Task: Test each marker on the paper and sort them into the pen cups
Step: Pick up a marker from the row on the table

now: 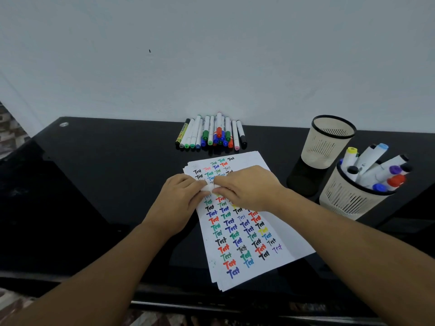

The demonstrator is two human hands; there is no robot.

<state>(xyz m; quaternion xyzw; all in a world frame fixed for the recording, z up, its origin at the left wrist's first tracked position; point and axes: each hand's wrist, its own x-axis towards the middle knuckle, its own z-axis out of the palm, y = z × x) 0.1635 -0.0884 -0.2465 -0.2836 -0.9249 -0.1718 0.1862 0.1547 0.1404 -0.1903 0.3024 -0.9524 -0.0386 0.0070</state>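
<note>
Over the middle of the paper [247, 231], both hands meeting: left hand [179, 201] and right hand [247, 187], fingertips of each pinching opposite ends of one white marker [210, 188], held level just above the sheets. Probably pulling off or pushing on its cap; impossible to tell which, cap colour hidden by the fingers.

Beneath the hands, a loose stack of white sheets lying on the black tabletop [106, 172], top sheet crowded with the word "Test" in black, red, green, blue, yellow and purple. Little blank room left except near the right edge.

Right of the paper, the nearer pen cup [348, 198], beige with slotted sides, holding a bunch of thick white markers with purple, red, blue, black, yellow and light blue caps. Just behind it, farther from the paper's near edge, a second pen cup [329, 140] of the same make, seemingly with nothing inside, though its bottom not visible.

Beyond the far edge of the paper, against the wall [211, 55], a row of slimmer markers [211, 134] lying side by side, some stacked on others.

Judging by this: task well under way, one cup partly filled, the row beyond the paper apparently still waiting for testing and sorting.
</note>
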